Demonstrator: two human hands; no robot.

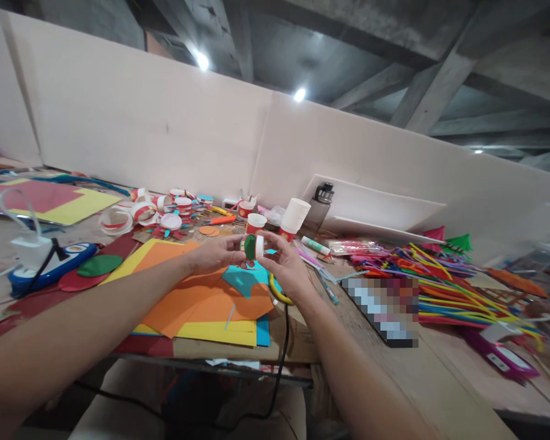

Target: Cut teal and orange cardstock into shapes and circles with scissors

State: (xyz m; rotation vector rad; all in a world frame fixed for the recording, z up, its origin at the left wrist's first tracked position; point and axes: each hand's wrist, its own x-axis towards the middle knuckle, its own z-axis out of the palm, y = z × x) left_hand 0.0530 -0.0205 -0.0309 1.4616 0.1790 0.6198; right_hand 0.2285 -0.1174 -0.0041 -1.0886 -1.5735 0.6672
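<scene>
Between my two hands, above the coloured paper, is a small cut paper cup piece [259, 247] with a white end and a dark green patch on its side. My left hand [217, 253] grips it from the left with thumb and fingers. On the other side, the fingers of my right hand [285, 261] close around its white end. Orange sheets [174, 305], yellow sheets [211, 335] and a turquoise paper scrap [245, 278] lie beneath the hands. Just behind stand a paper cup [256, 222] and a tilted stack of white cups [296, 214].
Several cut cup pieces [144, 212] and orange-handled scissors [222, 219] lie at the back left. A blue power strip [55, 266] sits left. To the right are a glue stick [315, 245], a phone [382, 311], pipe cleaners [444, 299] and a purple device [502, 357].
</scene>
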